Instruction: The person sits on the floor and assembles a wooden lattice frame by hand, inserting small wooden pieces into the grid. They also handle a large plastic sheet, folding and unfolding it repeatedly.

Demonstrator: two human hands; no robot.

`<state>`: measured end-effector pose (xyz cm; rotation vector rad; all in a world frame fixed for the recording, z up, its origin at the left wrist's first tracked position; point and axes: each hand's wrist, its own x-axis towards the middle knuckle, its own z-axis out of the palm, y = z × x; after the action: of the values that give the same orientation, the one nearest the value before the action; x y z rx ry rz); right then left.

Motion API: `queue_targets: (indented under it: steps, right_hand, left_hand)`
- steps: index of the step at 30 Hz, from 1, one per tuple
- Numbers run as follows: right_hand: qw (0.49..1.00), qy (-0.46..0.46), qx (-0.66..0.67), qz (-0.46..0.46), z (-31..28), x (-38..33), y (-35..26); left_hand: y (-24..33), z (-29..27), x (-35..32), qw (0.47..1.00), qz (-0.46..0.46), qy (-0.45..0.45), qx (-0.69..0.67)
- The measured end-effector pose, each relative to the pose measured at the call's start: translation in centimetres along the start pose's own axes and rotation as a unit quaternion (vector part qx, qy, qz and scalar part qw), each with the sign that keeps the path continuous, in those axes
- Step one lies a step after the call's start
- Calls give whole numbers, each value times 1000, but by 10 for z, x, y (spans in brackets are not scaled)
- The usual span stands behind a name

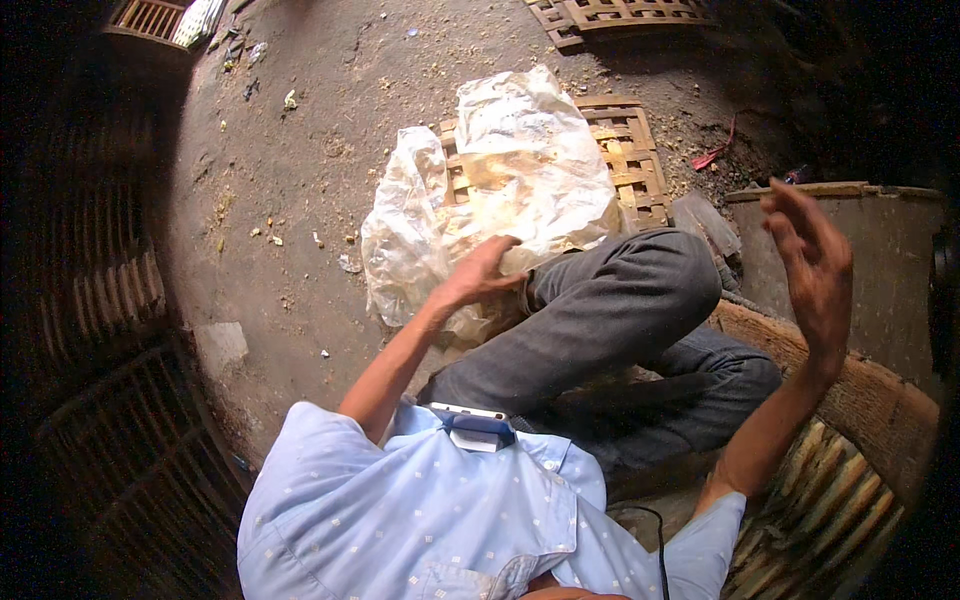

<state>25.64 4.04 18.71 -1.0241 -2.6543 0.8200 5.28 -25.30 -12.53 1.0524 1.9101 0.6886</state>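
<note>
I sit with my legs in grey trousers (610,300) bent in front of me. My left hand (480,272) grips the lower edge of a large crumpled clear plastic sheet (510,180) that lies over a woven wooden mat (635,155) on the dirt ground. My right hand (810,260) is raised in the air at the right, fingers apart and slightly curled, holding nothing. It hovers in front of a round drum (880,240).
A woven basket rim (850,400) curves under me at the lower right. More lattice mats (620,12) lie at the top, a crate (150,18) at the top left. Dark woven frames (110,290) line the left side. A red scrap (712,153) lies on the dirt.
</note>
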Motion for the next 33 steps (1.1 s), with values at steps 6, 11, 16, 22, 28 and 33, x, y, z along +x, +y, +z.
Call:
queue_targets:
  steps: [6, 11, 16, 22, 28, 33]
  right_hand:
    - [1000, -11, -15, 9, 40, 49, 58]
    - [995, 23, -76, 52, 27, 46, 85]
    - [991, 50, -101, 71, 17, 34, 97]
    - [993, 33, -80, 77, 15, 22, 90]
    - [991, 21, -77, 109, 11, 20, 92]
    - [992, 20, -91, 80, 10, 27, 96]
  left_hand:
    - [3, 68, 68, 950, 84, 84, 290]
    - [-42, 50, 66, 948, 99, 72, 294]
    - [-54, -2, -32, 924, 70, 97, 363]
    - [-25, -35, -61, 920, -105, -152, 345]
    - [96, 5, 106, 978, 169, 98, -78]
    - [27, 142, 211, 918, 189, 77, 341]
